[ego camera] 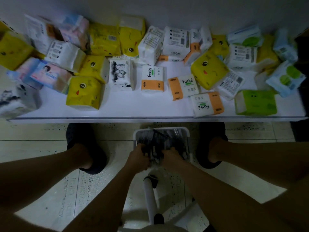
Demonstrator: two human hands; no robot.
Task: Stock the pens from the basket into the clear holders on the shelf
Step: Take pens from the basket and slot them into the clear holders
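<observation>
Both your hands are down in the white plastic basket [187, 132], which sits on the floor between your feet. Your left hand [138, 158] and right hand [173, 157] are close together, and the fingers of each are curled around the same bundle of dark, slim plastic pens [157, 143]. The bundle lies between your hands, and the rest of the pens are heaped just beyond your knuckles.

Most of the pens have their long axes running away from you, out from your fingertips toward the long white shelf [150, 113] above and beyond the hands. A few lie crossed on a slant over the pile. The frame is too dim and blurred to tell which end is the tip.

Expect them to be light, stiff and smooth. One pen weighs almost nothing, but a handful will likely slide against itself and fan out if you squeeze only one end. Grip around the middle of the barrels with the bundle kept parallel, and use the other hand to square the ends.

The clear holders are not in view. The shelf past your hands carries only scattered soft tissue packs [152, 79] in yellow, white, orange and green.
</observation>
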